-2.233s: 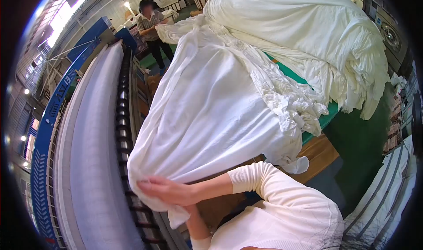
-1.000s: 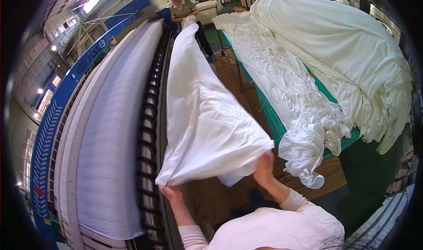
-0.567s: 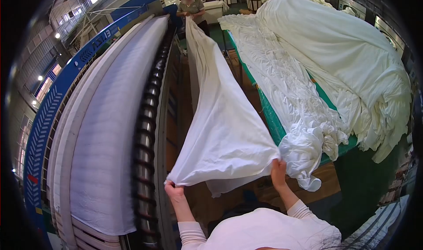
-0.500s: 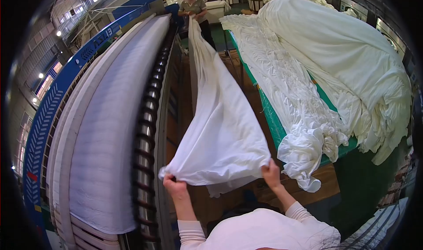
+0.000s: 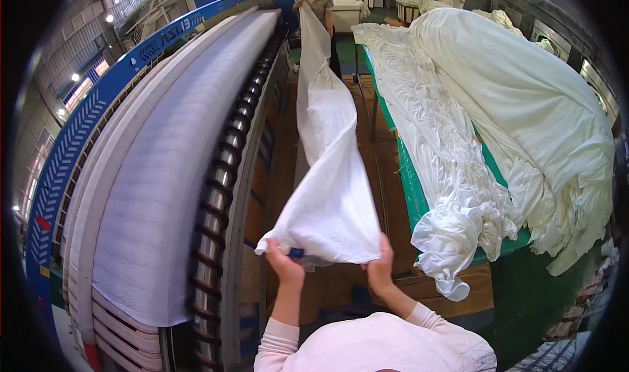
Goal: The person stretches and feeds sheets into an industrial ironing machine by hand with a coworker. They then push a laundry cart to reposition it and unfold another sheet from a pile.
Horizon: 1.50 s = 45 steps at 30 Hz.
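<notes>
A long white sheet (image 5: 331, 195) hangs lengthwise between me and a person (image 5: 319, 8) at the far end, who holds its other end up. My left hand (image 5: 286, 266) is closed on the near left corner. Beside those fingers a small dark blue patch (image 5: 296, 253) shows; I cannot tell what it is. At the near right corner, my right hand (image 5: 379, 266) grips the edge of the same sheet. The cloth narrows and twists midway along its length.
Left of me runs a large ironing machine with a blue frame (image 5: 121, 77), white cloth (image 5: 164, 156) over its bed and a spiral-wound metal roller (image 5: 216, 205). On the right, a green-covered table (image 5: 409, 175) bears crumpled white linen (image 5: 452, 234) and a big heap of sheets (image 5: 511, 77).
My hands have drawn closer together, and the near end of the sheet is narrower. The sheet now twists in the middle. The far person stands straighter with the sheet's far end raised.
</notes>
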### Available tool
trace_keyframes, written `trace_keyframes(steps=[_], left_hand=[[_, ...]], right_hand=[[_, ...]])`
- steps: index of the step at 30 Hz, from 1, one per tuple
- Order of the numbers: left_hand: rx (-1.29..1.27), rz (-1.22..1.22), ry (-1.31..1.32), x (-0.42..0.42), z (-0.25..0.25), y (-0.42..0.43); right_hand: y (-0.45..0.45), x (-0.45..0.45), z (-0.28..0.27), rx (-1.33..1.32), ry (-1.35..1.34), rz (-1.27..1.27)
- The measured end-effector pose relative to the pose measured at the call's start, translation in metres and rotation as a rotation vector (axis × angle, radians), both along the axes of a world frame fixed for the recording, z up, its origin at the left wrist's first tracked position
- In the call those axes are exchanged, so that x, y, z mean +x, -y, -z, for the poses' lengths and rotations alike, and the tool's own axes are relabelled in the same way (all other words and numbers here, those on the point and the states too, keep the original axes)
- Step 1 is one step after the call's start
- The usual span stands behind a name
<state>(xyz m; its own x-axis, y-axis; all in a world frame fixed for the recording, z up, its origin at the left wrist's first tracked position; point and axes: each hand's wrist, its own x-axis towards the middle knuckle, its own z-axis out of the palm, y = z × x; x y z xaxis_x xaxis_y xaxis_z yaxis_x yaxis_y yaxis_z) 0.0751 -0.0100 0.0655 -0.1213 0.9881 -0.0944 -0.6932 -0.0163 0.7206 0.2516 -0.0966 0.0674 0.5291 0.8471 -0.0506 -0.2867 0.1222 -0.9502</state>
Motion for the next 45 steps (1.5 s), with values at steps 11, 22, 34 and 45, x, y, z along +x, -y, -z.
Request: trace_keyframes(steps=[11,22,34,45], left_hand=[[-0.614,0.069,0.561,-0.080,0.173,0.000],[-0.755,0.208,-0.133,-0.032,0.171,-0.023],[-0.471,0.753,0.165,0.077,0.232,-0.015],[0.067,-0.123,-1.084,-0.080,0.074,0.024]], right_hand=[[0.029,0.010,-0.020,0.001,0.214,-0.088],[0.030,0.042,-0.026,0.061,0.077,0.166],[-0.010,0.040,-0.066,0.341,-0.293,0.227],[0.074,0.065,0.274,-0.729,0.975,-0.367]])
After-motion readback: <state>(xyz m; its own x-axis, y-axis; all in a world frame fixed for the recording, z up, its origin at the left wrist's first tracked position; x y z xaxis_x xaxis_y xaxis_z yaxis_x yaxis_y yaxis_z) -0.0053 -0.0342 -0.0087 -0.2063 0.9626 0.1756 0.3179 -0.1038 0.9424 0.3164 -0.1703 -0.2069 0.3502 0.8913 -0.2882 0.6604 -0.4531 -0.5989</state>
